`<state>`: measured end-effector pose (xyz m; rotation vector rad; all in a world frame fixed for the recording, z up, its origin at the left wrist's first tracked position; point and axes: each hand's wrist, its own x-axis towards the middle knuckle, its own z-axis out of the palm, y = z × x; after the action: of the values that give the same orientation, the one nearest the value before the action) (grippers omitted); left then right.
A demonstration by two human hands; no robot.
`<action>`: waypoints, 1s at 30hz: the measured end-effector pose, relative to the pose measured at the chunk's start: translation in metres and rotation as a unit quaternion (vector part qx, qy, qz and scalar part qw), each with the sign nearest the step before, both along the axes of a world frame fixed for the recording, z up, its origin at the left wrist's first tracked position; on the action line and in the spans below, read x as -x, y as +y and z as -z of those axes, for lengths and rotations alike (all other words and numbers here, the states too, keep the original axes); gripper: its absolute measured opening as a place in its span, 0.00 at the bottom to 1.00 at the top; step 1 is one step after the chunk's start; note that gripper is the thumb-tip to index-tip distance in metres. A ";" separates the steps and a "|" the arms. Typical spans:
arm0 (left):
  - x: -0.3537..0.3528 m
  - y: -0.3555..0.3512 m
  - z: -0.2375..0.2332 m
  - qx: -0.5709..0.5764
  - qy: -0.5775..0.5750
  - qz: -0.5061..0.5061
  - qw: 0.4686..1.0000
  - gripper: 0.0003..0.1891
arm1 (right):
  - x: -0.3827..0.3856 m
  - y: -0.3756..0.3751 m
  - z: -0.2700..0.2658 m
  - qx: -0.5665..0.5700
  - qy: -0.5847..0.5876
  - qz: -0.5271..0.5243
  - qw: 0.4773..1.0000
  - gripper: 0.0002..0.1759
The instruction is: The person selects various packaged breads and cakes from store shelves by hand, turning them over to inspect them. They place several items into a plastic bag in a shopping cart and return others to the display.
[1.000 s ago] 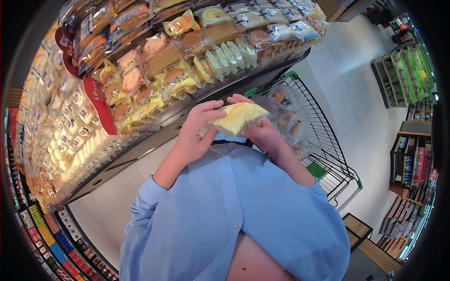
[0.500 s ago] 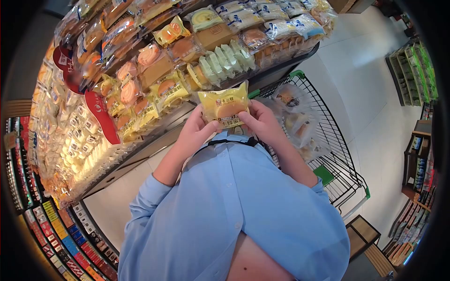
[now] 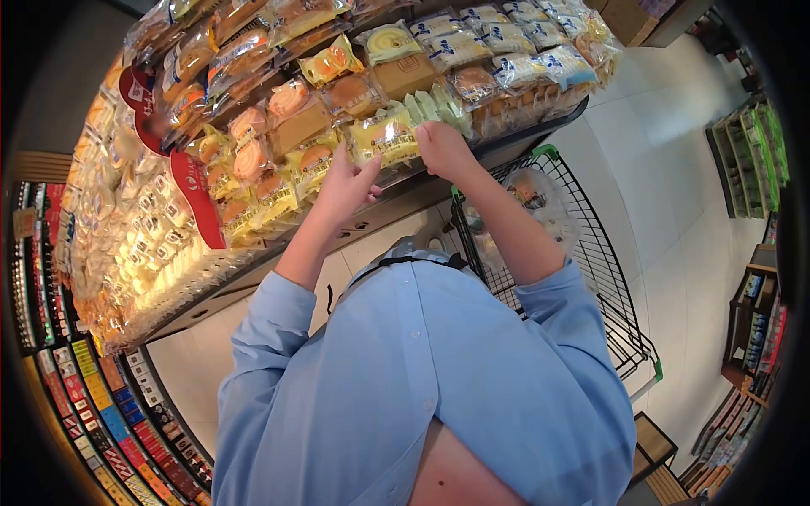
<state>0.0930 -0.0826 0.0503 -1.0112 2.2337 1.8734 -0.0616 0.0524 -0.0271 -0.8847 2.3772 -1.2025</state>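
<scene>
A yellow-wrapped packaged cake (image 3: 384, 137) is held out over the front row of the bread display. My right hand (image 3: 445, 153) is closed on its right edge, thumb near the top corner. My left hand (image 3: 344, 187) is at the lower left corner, thumb and forefinger spread apart, fingertips right at the wrapper. Just left of it sit more yellow cake packs (image 3: 314, 158) of the same look. Pale green packs (image 3: 434, 108) stand in a row behind my right hand.
A black wire shopping cart (image 3: 582, 244) with green corners stands to my right, bagged goods (image 3: 536, 207) inside. The display's dark front edge (image 3: 531, 126) runs before me. Red signs (image 3: 196, 202) stick up at the left. Shelves of small boxes (image 3: 126, 422) are at lower left.
Both hands have moved forward and up, carrying the packaged cake from in front of my belly to the display. My left hand's fingers have spread. The view has shifted slightly.
</scene>
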 end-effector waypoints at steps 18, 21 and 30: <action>0.017 -0.011 0.035 0.622 0.074 0.256 0.736 0.43 | -0.013 -0.025 -0.015 0.020 -0.057 0.069 0.996 0.18; 0.021 -0.012 0.033 0.623 0.111 0.268 0.727 0.43 | -0.030 0.000 -0.025 0.105 -0.141 0.102 0.979 0.18; 0.029 -0.010 0.033 0.615 0.083 0.297 0.726 0.43 | -0.072 0.137 0.081 0.194 -0.336 0.122 0.914 0.15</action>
<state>0.0642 -0.0929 0.0168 0.0333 3.2641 0.0470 0.0102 0.1897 -0.1079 -0.1910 1.7419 -1.7669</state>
